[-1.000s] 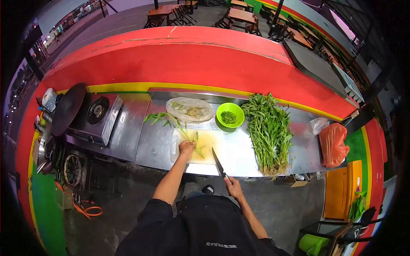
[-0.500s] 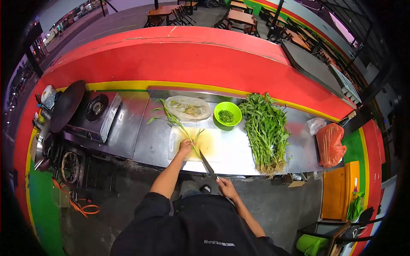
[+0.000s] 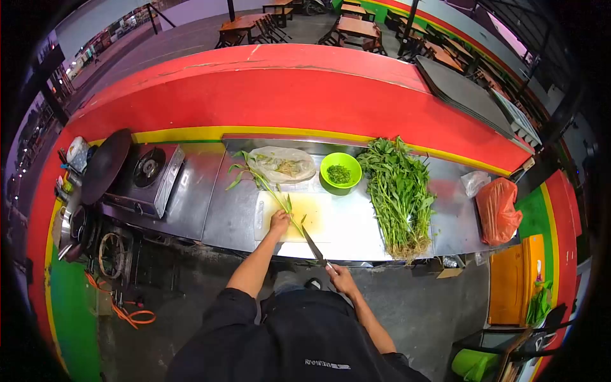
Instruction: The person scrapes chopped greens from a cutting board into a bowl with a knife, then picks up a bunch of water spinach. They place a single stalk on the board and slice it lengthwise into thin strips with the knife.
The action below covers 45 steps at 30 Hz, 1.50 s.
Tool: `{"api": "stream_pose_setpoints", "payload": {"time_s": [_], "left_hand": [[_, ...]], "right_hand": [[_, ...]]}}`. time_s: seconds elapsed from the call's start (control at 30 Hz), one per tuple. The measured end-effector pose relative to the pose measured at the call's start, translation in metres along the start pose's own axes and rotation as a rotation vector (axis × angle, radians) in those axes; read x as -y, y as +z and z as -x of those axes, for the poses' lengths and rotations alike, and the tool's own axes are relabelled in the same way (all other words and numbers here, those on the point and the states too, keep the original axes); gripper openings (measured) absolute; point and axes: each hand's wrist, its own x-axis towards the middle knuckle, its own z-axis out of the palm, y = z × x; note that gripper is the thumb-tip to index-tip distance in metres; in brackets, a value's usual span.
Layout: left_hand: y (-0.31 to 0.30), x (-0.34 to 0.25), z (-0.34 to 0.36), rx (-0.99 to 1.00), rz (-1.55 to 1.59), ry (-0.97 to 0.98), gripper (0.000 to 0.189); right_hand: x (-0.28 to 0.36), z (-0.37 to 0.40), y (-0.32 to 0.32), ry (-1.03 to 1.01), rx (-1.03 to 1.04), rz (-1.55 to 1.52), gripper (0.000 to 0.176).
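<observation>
My left hand is closed around long green leafy stalks, which look like water spinach. They lie slantwise over the white cutting board, leaves reaching past its far left corner. In my right hand is the handle of a kitchen knife. Its blade points up and left, the tip over the board just right of the stalks' lower ends. A small green piece shows beside the tip. Behind the board stand a lime-green bowl holding chopped greens and a clear plastic bag with scraps.
A large bunch of leafy greens with roots lies right of the board. Farther right is an orange-red plastic bag. On the left are a gas stove and a dark wok. A red wall borders the steel counter's far side.
A small green piece now shows apart from the stalks near the knife tip, where a side shoot stuck out before. Both hands keep nearly the same place; the view has shifted slightly.
</observation>
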Motion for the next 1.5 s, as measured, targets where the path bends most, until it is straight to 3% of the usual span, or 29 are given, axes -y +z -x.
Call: {"api": "stream_pose_setpoints", "payload": {"time_s": [0.13,0.17,0.23,0.37,0.43,0.5,0.53,0.67,0.77,0.97,1.07,1.37,1.5], "left_hand": [[-0.002,-0.011,0.0,0.058,-0.139,-0.083,0.042],[0.001,-0.014,0.002,0.063,-0.144,-0.083,0.042],[0.004,0.001,-0.012,-0.034,-0.094,-0.006,0.052],[0.014,-0.012,0.009,-0.274,-0.507,0.166,0.064],[0.009,0.012,-0.015,-0.248,-0.485,0.106,0.065],[0.004,0.042,-0.043,-0.218,-0.392,0.221,0.062],[0.013,-0.005,-0.005,-0.183,-0.353,0.088,0.055],[0.018,-0.037,0.013,-0.134,-0.445,0.116,0.05],[0.008,-0.025,-0.002,-0.069,-0.391,0.103,0.045],[-0.002,-0.015,-0.012,0.029,-0.334,0.135,0.036],[-0.011,-0.009,-0.02,0.128,-0.418,0.112,0.037],[-0.014,-0.003,-0.02,0.132,-0.453,0.15,0.039],[-0.01,-0.014,-0.003,0.139,-0.349,0.166,0.036]], "right_hand": [[-0.004,0.002,-0.001,0.014,-0.027,0.136,0.035],[-0.004,0.001,-0.003,0.07,-0.003,0.186,0.045],[0.014,0.008,-0.005,0.138,0.005,0.166,0.046],[0.019,0.01,-0.007,0.177,0.023,0.176,0.048],[0.013,0.01,-0.003,0.041,-0.041,0.127,0.042],[0.018,0.011,-0.005,0.058,-0.036,0.108,0.043],[0.023,0.013,-0.006,0.074,-0.04,0.07,0.043],[0.009,0.007,-0.005,0.038,-0.083,0.064,0.041],[0.016,0.003,-0.007,0.105,-0.053,0.02,0.04],[-0.004,-0.01,0.002,-0.035,-0.004,0.129,0.043],[0.03,-0.003,-0.001,-0.01,-0.015,0.173,0.044],[0.002,-0.015,0.002,-0.037,-0.014,0.21,0.046],[0.027,-0.006,-0.002,-0.015,0.007,0.207,0.044]]}}
